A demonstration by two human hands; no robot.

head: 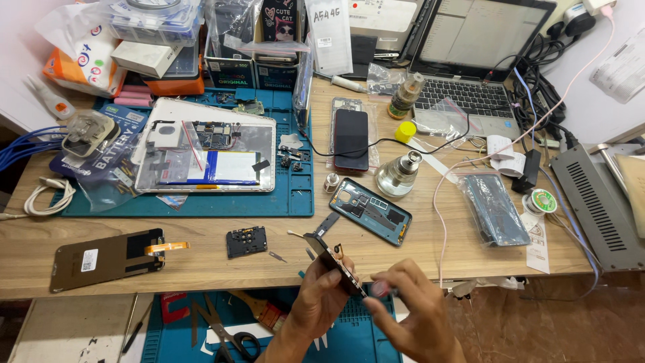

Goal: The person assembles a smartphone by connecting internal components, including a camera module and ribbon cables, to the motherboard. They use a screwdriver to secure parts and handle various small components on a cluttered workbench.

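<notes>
Left hand: the left hand (319,296) was closed around a dark phone (334,261), gripping it by the edges and holding it tilted, edge-on to the camera, just off the front of the wooden desk (201,259).
Right hand: the right hand (413,306) was curled, its fingertips pinched on a small tool with a pinkish end (380,289) that met the lower end of the phone; what kind of tool could not be told.
Phone's place: in the air between both hands, above a blue mat (363,336) on the lower shelf, not resting on anything.
On the desk nearby: a teal phone back cover (371,210) lay inside-up just beyond the hands, a small black part (246,241) to the left, and a loose screen with an orange ribbon (107,257) further left.
Further back: an opened tablet (205,156) lay on a large blue work mat (188,202), and a second phone (351,139) beside a glass bottle (398,173).
Doing it well: judging by the grip, the work called for a steady phone, light pressure from the tool tip, and hands kept over the mat so any dropped bit stayed findable.
</notes>
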